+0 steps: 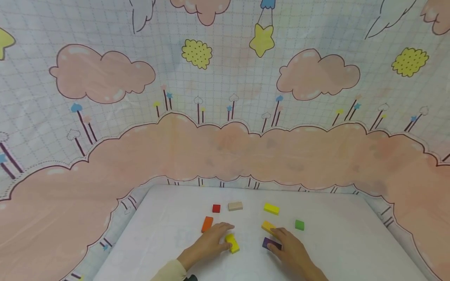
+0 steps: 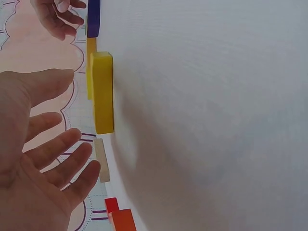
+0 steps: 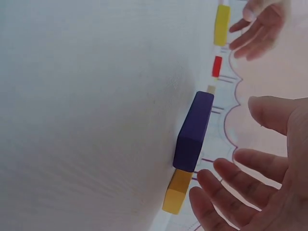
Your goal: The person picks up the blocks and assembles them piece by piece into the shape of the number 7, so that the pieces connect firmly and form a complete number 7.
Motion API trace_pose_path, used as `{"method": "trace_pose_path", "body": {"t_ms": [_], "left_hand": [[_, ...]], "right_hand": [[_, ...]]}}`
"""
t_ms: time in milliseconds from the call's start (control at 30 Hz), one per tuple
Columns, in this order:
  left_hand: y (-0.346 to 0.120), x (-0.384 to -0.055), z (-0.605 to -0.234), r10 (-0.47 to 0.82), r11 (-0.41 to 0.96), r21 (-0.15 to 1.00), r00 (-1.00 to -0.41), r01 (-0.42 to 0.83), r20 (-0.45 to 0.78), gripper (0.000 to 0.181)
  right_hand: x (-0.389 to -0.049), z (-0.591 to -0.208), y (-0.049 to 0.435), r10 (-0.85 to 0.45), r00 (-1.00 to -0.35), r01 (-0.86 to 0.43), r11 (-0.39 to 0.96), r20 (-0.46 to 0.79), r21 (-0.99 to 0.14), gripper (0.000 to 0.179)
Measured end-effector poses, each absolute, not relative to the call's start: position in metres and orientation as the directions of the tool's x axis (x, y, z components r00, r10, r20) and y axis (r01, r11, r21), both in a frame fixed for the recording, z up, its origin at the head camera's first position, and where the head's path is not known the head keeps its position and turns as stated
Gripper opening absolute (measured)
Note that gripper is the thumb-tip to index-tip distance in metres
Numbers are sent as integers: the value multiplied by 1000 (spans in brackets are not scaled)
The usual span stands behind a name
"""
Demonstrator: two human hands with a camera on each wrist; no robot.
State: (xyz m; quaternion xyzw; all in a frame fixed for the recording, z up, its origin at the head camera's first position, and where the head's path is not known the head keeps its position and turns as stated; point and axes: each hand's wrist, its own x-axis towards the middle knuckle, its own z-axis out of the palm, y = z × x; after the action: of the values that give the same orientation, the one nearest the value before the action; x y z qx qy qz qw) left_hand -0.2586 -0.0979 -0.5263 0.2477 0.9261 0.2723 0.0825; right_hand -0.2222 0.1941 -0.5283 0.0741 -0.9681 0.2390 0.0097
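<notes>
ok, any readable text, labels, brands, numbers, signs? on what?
None.
Yellow rectangular block near the left hand, dark purple rectangular block near the right hand: no markings on visible faces.
Pale grid-patterned backdrop sheet: drawings such as pink clouds, no lettering.

On my remote feed I count two yellow blocks [image 1: 272, 208] [image 1: 232, 239], one red block [image 1: 216, 208], one beige block [image 1: 235, 206], one amber block [image 1: 267, 226], one purple block [image 3: 195, 131], one orange block [image 1: 207, 224] at the cluster's nine o'clock, one green block [image 1: 299, 225] at three, two hands [image 1: 211, 238] [image 1: 291, 249], one table [image 1: 165, 222].
</notes>
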Motion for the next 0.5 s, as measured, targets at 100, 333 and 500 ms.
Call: {"method": "trace_pose_path", "body": {"t_ms": [100, 333, 500], "left_hand": [[-98, -260, -526, 509, 726, 554, -860, 407, -35, 53], [-96, -262, -531, 503, 726, 577, -861, 374, -75, 51], [-96, -262, -535, 504, 727, 585, -858, 359, -100, 49]], "right_hand": [[-222, -525, 194, -139, -990, -138, 869, 35, -474, 51], [-222, -519, 197, -129, -991, -94, 857, -34, -507, 49], [-223, -523, 195, -127, -986, -52, 845, -105, -532, 48]]}}
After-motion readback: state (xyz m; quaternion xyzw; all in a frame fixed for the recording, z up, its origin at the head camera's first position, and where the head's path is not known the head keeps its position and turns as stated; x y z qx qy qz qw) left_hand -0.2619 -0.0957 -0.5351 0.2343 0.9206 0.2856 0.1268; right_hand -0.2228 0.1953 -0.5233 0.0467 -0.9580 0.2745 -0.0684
